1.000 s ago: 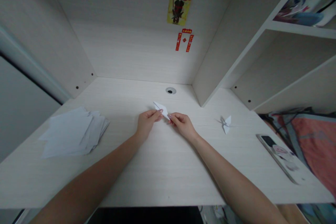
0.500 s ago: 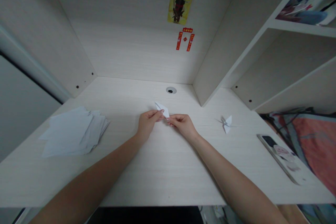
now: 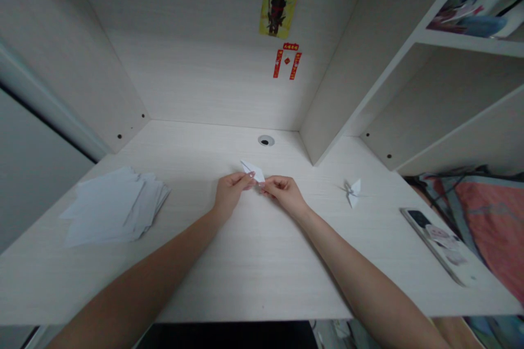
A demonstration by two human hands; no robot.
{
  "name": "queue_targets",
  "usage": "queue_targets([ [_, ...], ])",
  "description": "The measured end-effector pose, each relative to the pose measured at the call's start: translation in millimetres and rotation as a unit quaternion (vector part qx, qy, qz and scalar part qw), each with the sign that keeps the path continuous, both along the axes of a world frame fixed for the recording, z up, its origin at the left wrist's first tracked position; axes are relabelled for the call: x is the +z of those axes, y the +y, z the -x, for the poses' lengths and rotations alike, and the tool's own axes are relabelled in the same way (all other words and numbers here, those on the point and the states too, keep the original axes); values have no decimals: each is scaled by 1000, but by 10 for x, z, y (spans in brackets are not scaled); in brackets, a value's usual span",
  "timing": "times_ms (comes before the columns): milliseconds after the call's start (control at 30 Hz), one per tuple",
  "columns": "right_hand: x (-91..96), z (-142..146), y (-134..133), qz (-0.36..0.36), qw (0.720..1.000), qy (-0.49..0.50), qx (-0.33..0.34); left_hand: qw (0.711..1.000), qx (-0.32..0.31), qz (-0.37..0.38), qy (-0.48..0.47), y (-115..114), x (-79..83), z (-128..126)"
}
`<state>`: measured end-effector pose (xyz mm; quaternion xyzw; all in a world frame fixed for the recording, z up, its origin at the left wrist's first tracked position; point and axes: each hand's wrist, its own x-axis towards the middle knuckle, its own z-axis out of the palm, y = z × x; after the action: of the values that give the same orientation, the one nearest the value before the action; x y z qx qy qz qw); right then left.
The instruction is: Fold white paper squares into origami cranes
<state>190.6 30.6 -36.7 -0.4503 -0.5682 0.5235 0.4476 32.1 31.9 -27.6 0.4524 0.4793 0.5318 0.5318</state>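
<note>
A small piece of folded white paper [image 3: 254,170] is pinched between my two hands over the middle of the desk. My left hand [image 3: 231,188] grips its left side, thumb on top. At its lower right corner, the thumb and fingers of my right hand [image 3: 286,193] are closed on the paper. The fingers hide its lower edge. Off to the right a folded paper crane [image 3: 352,193] rests on the desk, apart from both hands. A loose stack of white paper sheets [image 3: 110,207] lies on the left.
A phone [image 3: 438,245] with stickers on its back lies at the right, beside a red and grey cloth [image 3: 491,223]. Behind the hands is a round cable hole [image 3: 266,140]. An upright panel [image 3: 347,82] rises at the back right, under shelves.
Hardly anything differs. Both hands keep their pinch on the folded paper, with only a tiny shift of the fingers; the whole view has drifted slightly.
</note>
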Motion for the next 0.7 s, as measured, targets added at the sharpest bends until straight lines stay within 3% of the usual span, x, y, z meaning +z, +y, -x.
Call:
queue_targets([
  [200, 13, 22, -14, -23, 999, -24, 6, 999, -3, -31, 31, -6, -21, 2],
  [433, -27, 70, -31, -6, 999, 5, -46, 997, -21, -46, 55, -13, 3, -7],
  [700, 18, 55, -23, 5, 999, 24, -31, 996, -17, -58, 60, -19, -28, 16],
])
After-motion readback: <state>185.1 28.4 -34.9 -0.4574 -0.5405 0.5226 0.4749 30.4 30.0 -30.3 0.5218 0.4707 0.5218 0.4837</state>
